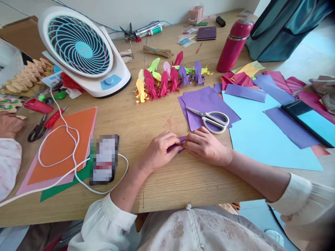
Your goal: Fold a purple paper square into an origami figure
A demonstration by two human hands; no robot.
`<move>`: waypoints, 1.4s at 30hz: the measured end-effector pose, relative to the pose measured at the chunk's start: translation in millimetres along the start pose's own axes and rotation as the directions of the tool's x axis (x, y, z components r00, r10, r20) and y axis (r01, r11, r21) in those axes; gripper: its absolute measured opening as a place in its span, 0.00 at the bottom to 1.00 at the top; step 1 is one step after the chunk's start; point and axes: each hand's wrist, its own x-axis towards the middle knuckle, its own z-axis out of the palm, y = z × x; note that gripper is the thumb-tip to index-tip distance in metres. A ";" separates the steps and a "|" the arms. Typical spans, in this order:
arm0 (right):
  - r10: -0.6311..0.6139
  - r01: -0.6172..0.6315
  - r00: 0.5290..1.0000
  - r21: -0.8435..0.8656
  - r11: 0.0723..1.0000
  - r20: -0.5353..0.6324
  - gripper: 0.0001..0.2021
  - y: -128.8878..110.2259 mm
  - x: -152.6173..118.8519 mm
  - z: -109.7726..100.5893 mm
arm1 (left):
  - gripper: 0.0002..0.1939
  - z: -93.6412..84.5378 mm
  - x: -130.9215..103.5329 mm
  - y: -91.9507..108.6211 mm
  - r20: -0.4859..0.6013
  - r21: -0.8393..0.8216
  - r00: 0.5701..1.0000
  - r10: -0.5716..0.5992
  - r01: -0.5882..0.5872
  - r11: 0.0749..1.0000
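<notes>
Both my hands meet over the table in front of me, pinching a small piece of folded purple paper (pixel 172 147). My left hand (pixel 162 148) grips its left end, and my right hand (pixel 206 146) closes on its right end. Fingers cover much of the fold. Just beyond my right hand, a pair of scissors (pixel 213 120) with pale handles lies partly on a stack of purple paper sheets (pixel 202 99). Farther back, several folded paper figures (pixel 164 83) in red, purple, yellow, pink and green stand in a cluster.
A white fan (pixel 83 52) stands at back left. Orange paper (pixel 70 139), a white cable (pixel 75 164) and a phone (pixel 104 160) lie left. Light blue paper (pixel 261 139), another phone (pixel 306 122) and a red bottle (pixel 234 47) are right. Another person's hand (pixel 10 125) shows far left.
</notes>
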 end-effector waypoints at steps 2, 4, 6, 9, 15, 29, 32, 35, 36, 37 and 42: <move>0.022 -0.022 1.000 0.046 0.999 0.021 0.13 1.5 -1.0 -0.1 | 0.05 0.1 -5.3 2.1 0.062 0.022 0.998 0.027 -0.029 0.999; 0.046 -0.053 0.997 0.126 0.991 0.055 0.10 3.1 -1.9 -0.7 | 0.07 0.6 -9.3 3.9 0.106 0.096 0.994 0.040 -0.051 0.994; 0.087 -0.105 0.993 0.246 0.964 0.085 0.08 4.9 -2.6 -1.9 | 0.08 1.3 -11.5 5.4 0.137 0.171 0.989 0.049 -0.072 0.983; 0.176 -0.204 0.979 0.431 0.879 0.105 0.06 8.0 -3.2 -4.7 | 0.07 2.1 -12.7 7.5 0.161 0.236 0.985 0.062 -0.099 0.967; 0.196 -0.240 0.971 0.561 0.792 0.138 0.04 14.2 -5.5 -6.1 | 0.06 3.2 -13.8 8.6 0.125 0.310 0.982 0.140 -0.173 0.935; 0.047 -0.051 0.999 0.211 0.976 0.025 0.12 6.1 -3.2 0.5 | 0.06 9.0 -16.1 10.4 0.019 0.316 0.978 0.209 -0.205 0.927; 0.033 -0.037 0.999 0.180 0.983 0.022 0.13 6.0 -3.5 1.4 | 0.06 11.4 -18.3 12.5 0.040 0.338 0.988 0.147 -0.152 0.929; 0.049 -0.053 0.998 0.210 0.976 0.024 0.12 6.2 -3.6 1.2 | 0.05 13.0 -19.9 14.3 0.041 0.350 0.994 0.102 -0.110 0.930; 0.055 -0.060 0.998 0.229 0.972 0.026 0.12 6.4 -3.6 1.0 | 0.04 13.3 -20.3 14.9 0.038 0.349 0.995 0.096 -0.103 0.931; 0.059 -0.065 0.998 0.251 0.966 0.031 0.11 6.6 -3.5 0.8 | 0.04 13.6 -20.5 15.4 0.033 0.347 0.995 0.091 -0.097 0.933; 0.063 -0.082 0.996 0.366 0.927 0.065 0.09 8.7 -3.4 -1.0 | 0.04 14.1 -21.6 16.4 0.035 0.307 0.998 0.056 -0.064 0.950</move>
